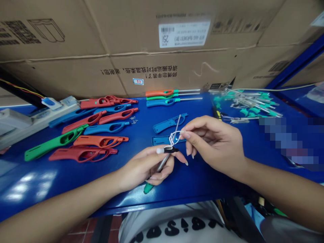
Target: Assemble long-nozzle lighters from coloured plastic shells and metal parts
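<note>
My left hand (149, 165) is closed around a metal lighter tube (162, 164) with a green end piece (148, 187) showing below the fingers. It also keeps hold of a small black and white part (170, 150), from which white wire loops up. Between thumb and forefinger, my right hand (212, 143) pinches that white wire (179, 132). Behind the hands lie two blue lighter casing halves (170, 123), one of them partly covered by the wire and fingers.
Red, blue, orange and green casings (97, 141) lie at left, near a power strip (54, 113). Several lighters with metal tubes (162, 102) lie along the back. A pile of tubes with green parts (249, 103) is at back right. Cardboard boxes (141, 65) stand behind.
</note>
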A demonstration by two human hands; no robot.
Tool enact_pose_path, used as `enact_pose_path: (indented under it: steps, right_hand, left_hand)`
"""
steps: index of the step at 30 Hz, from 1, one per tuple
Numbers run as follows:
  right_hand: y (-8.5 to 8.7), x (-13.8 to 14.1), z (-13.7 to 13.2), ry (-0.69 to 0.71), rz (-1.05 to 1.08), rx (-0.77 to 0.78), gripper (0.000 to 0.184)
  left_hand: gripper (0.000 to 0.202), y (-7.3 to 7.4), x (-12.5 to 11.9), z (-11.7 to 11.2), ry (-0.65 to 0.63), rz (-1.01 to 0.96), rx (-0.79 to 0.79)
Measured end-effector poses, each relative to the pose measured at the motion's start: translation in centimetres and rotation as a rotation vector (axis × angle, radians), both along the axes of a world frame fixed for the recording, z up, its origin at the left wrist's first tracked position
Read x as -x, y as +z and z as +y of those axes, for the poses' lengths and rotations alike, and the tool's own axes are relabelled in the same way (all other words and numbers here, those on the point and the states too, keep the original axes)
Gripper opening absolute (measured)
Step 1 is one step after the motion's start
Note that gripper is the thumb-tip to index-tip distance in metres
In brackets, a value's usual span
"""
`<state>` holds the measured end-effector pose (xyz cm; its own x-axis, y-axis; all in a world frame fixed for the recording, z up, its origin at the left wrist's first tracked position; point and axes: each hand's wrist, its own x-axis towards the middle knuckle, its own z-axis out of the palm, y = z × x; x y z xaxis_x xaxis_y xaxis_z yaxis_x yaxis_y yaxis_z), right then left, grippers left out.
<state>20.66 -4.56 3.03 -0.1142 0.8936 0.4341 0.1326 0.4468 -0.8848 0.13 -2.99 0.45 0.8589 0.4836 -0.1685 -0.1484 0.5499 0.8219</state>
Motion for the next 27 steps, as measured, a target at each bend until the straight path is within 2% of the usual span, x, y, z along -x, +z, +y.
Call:
enact_pose_path:
  steps: [5,17,20,23,24,27]
  right_hand:
    - [-0.2,0.1,0.1,0.060,-0.010,0.021,0.005]
    - [0.1,-0.3,0.9,0.174,-0.201,0.075,0.011]
    - [-0.1,-0.6,0.9,0.162,-0.263,-0.031,0.011]
    - [-0.2,-0.8,0.8,0.101,-0.310,-0.155,0.035]
    - [-0.2,-0.8,0.7,0.083,-0.328,-0.204,0.037]
    - [-0.1,-0.8,0.6,0.047,-0.380,-0.376,0.019]
  left_hand:
    - [0.038,0.3,-0.1,-0.1,0.009,0.027,-0.013]
    - [0.031,0.4,-0.2,0.0,0.095,0.060,-0.116]
    - [0.030,0.6,-0.4,-0.1,0.132,0.084,-0.118]
    - [0.025,0.9,-0.4,-0.1,0.176,0.107,-0.143]
    - [0.024,1.0,-0.4,-0.1,0.188,0.111,-0.161]
    - [0.021,1.1,-0.4,-0.2,0.223,0.124,-0.233]
